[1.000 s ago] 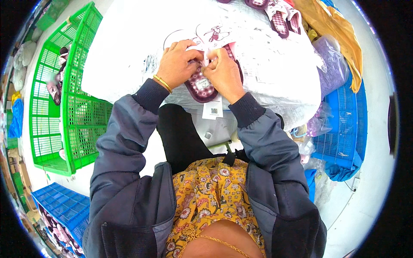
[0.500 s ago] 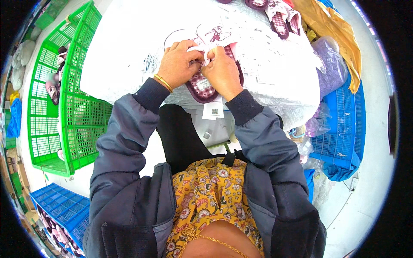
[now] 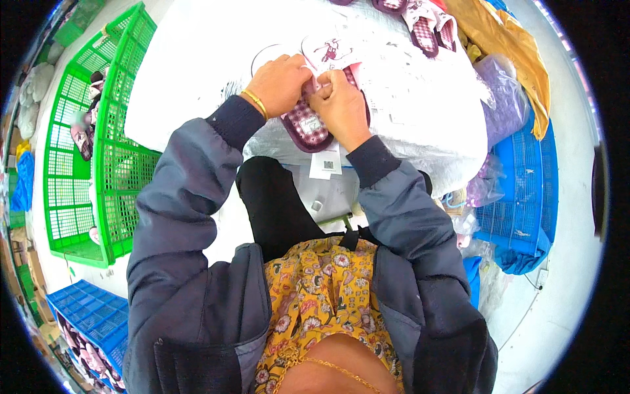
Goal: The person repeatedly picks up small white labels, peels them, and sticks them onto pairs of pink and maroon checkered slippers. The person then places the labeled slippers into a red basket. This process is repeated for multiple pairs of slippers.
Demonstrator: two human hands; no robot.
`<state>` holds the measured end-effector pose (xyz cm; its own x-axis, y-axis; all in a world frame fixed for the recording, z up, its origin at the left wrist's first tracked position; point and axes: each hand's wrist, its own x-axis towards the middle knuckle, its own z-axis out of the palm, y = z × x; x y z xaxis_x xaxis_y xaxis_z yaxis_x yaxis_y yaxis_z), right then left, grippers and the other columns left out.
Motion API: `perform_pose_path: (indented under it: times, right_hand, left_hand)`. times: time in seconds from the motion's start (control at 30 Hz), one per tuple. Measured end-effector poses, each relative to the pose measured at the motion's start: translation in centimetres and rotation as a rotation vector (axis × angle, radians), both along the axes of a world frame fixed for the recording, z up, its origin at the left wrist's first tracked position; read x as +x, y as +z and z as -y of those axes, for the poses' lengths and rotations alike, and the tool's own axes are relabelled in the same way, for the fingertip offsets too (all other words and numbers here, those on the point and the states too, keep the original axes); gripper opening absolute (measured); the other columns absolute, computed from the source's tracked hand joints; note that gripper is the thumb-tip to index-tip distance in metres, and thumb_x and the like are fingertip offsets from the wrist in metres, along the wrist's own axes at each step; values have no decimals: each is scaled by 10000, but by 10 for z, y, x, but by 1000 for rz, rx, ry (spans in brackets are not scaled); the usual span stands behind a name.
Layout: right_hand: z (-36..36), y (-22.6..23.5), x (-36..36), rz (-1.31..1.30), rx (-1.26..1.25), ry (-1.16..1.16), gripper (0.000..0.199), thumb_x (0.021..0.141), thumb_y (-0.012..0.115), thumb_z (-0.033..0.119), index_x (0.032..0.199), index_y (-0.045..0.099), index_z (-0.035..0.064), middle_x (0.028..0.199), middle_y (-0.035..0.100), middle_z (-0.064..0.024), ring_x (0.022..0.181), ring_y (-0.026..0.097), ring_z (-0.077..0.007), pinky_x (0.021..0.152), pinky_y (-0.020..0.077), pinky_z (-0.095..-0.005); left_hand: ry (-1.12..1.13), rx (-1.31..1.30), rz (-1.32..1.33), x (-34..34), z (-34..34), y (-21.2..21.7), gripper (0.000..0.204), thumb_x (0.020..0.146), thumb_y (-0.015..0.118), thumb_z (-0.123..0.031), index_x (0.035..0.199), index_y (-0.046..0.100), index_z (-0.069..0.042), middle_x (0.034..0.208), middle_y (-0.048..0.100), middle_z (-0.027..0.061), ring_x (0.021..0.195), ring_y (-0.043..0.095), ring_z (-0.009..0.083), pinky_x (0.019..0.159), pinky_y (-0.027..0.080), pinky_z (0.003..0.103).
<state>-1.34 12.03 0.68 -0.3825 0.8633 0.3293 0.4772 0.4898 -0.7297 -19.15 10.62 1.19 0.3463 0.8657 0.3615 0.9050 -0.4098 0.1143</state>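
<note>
Your left hand (image 3: 279, 84) is curled, fingers bent over the pale upper of a pair of slippers (image 3: 307, 129); its fingertips are hidden, so whether it grips cannot be told. Your right hand (image 3: 340, 105) sits just beside it, thumb and fingers bunched, its hold equally unclear. The slippers, with rounded, padded burgundy-check soles and dark rims, lie on crinkled white sheeting (image 3: 426, 125). A flat paper tag (image 3: 328, 164) hangs below. Left stands a green lattice plastic basket (image 3: 128, 207).

A slate-blue jacket (image 3: 197, 308) opens over a yellow flowered top (image 3: 321, 282).
</note>
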Motion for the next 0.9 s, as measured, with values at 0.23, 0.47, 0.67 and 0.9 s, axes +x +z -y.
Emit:
perform_pose_path:
  times: [0.23, 0.47, 0.67, 0.9]
  right_hand:
    - [2, -2, 20, -217, -64, 60, 255, 806, 745, 144, 1003, 623, 36, 747, 676, -98, 695, 674, -221, 650, 527, -333]
    - [70, -6, 95, -41, -470, 79, 393, 886, 728, 313, 1072, 621, -16, 1101, 655, -155, 844, 662, -180, 755, 521, -324]
    - [69, -35, 84, -421, -1005, 153, 745, 918, 695, 392, 1376, 397, -114, 1340, 526, -182, 1244, 481, -195, 1067, 377, -344]
    - [61, -66, 76, -671, -1190, 296, 476, 941, 679, 265, 1317, 498, 36, 1215, 596, -51, 1128, 554, -141, 996, 422, -315]
  left_hand:
    - [24, -37, 27, -4, -6, 2, 101, 822, 562, -96, 890, 615, -44, 978, 586, 115, 951, 609, 297, 811, 516, 401]
    - [61, -128, 553, -18, 8, 16, 147, 872, 604, -199, 894, 638, -57, 961, 591, 100, 860, 597, 278, 793, 493, 364]
    - [124, -141, 537, -18, 9, 7, 164, 887, 611, -209, 915, 644, -51, 921, 595, 98, 849, 594, 262, 776, 487, 360]
    - [108, -76, 503, -15, 10, 6, 155, 884, 612, -196, 920, 639, -47, 893, 597, 93, 832, 596, 243, 767, 487, 350]
